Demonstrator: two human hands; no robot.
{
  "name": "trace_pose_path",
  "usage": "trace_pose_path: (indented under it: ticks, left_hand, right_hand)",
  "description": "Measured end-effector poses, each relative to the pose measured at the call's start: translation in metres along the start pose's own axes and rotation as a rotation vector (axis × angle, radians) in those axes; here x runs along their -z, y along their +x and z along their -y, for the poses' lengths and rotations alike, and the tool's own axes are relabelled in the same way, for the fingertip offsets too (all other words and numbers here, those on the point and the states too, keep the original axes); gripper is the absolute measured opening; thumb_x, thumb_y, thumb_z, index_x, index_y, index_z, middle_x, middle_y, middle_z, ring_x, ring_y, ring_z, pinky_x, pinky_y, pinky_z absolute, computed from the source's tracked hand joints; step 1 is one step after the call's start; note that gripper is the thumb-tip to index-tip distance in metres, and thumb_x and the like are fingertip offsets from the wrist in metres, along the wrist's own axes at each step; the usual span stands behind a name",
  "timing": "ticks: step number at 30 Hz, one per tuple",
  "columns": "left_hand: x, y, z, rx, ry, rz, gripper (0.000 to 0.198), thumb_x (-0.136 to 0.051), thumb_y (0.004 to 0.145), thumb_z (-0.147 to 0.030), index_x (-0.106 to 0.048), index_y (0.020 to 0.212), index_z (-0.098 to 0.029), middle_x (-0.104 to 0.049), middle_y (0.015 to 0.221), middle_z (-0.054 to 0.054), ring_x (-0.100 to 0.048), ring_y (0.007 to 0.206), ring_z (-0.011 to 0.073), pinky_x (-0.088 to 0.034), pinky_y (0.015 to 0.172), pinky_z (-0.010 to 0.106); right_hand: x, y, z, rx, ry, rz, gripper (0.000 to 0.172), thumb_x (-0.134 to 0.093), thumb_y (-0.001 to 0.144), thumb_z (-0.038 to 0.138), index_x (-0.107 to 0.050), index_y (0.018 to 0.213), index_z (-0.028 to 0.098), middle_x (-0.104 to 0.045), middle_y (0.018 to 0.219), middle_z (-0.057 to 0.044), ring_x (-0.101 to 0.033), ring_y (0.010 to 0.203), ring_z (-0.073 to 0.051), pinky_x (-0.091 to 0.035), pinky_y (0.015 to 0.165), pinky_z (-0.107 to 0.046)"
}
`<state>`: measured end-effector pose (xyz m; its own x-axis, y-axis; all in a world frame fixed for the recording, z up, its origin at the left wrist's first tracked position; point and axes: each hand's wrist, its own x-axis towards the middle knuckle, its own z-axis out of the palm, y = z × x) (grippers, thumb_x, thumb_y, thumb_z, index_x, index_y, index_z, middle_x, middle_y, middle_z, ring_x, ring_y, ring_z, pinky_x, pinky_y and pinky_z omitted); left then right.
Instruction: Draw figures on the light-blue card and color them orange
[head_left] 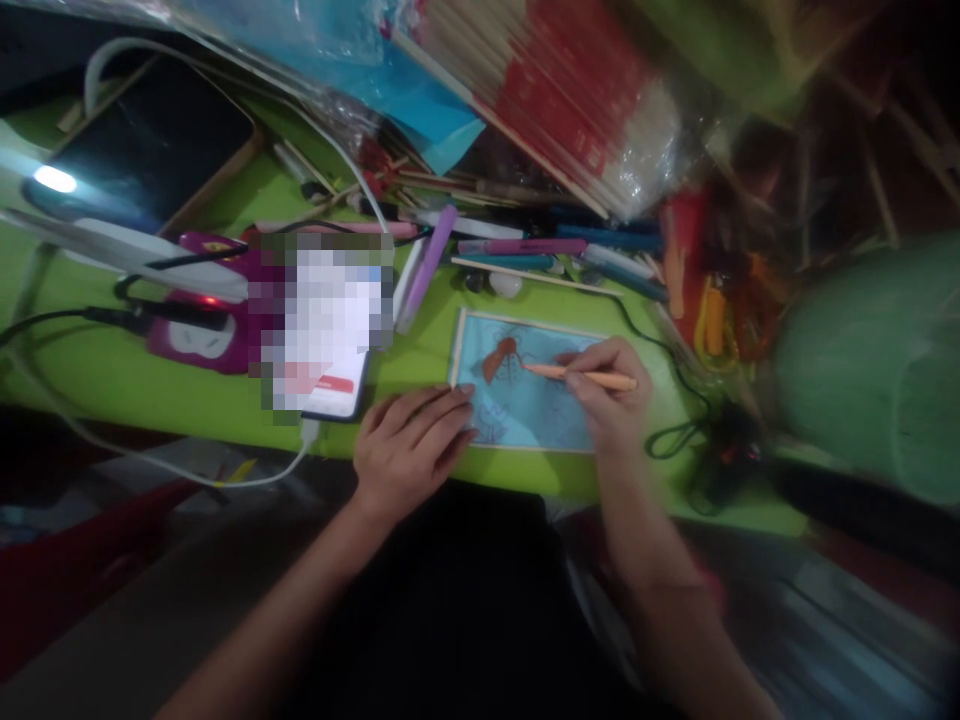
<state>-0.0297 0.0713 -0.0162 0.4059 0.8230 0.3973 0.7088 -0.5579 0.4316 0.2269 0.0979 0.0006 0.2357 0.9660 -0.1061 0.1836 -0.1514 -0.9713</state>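
A small blue framed picture (525, 400) with line drawings lies on the green table (187, 390); one figure near its top left is coloured orange-red. My right hand (611, 395) grips an orange marker (581, 376), its tip on the picture beside the coloured figure. My left hand (412, 445) lies flat, fingers together, pressing on the picture's lower left corner and the table edge.
A phone (330, 330) on a white cable lies left of the picture, beside a magenta device (199, 330). Several pens and markers (525, 250) lie behind it. Bundled sticks (555, 100) fill the back, a green round object (877, 360) the right.
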Motion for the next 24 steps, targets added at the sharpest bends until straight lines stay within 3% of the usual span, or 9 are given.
trace_pose_path:
  ticks: [8,24]
  left_hand:
    - [-0.0001,0.0003,0.0001,-0.007,0.009,0.001,0.023,-0.078,0.093,-0.025,-0.071,0.115,-0.025,-0.082,0.118,-0.001,-0.075,0.106,0.0225,-0.049,0.09,0.04]
    - [-0.0008,-0.0009,-0.0001,0.004,0.002,0.0,0.032,-0.077,0.093,-0.025,-0.07,0.124,-0.031,-0.081,0.121,-0.003,-0.075,0.108,0.0222,-0.048,0.09,0.039]
  right_hand:
    - [0.0012,0.0002,0.001,-0.004,0.026,0.022,0.007,-0.079,0.077,0.027,-0.072,0.08,0.026,-0.07,0.076,0.003,-0.077,0.09,-0.023,-0.062,0.082,-0.039]
    - [0.0034,0.0001,0.0012,0.04,-0.075,0.083,0.012,-0.079,0.078,0.038,-0.072,0.077,0.028,-0.067,0.071,0.002,-0.073,0.086,-0.024,-0.064,0.087,-0.044]
